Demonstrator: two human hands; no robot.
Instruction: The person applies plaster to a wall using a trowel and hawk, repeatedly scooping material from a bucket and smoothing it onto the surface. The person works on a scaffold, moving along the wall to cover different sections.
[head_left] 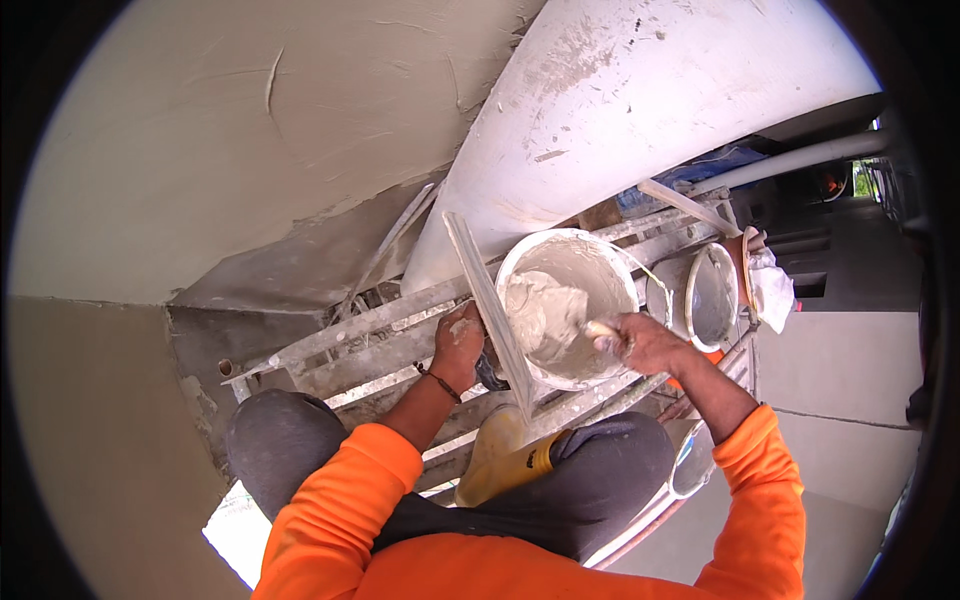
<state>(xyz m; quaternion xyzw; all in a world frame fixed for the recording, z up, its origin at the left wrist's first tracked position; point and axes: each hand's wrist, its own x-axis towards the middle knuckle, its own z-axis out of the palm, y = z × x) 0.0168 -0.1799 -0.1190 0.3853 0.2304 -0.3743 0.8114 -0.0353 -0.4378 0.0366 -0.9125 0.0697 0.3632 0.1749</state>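
Observation:
My left hand (459, 348) is closed on the dark handle of a long plastering float (487, 300), whose narrow plaster-smeared edge faces me. The float stands tilted along the left rim of a white bucket (512, 262). Inside the bucket is wet grey plaster (545, 312), heaped towards the left. My right hand (643, 345) reaches over the bucket's right rim, its fingers wrapped round the pale handle of a trowel (600, 328). I cannot make out the trowel's blade against the plaster.
I squat on a plank scaffold (360, 375) with gaps between its boards. A second bucket (712, 298) and a white bag (768, 290) stand to the right. Beyond the buckets slants a big white round column (600, 120). A plastered wall (230, 140) rises on the left.

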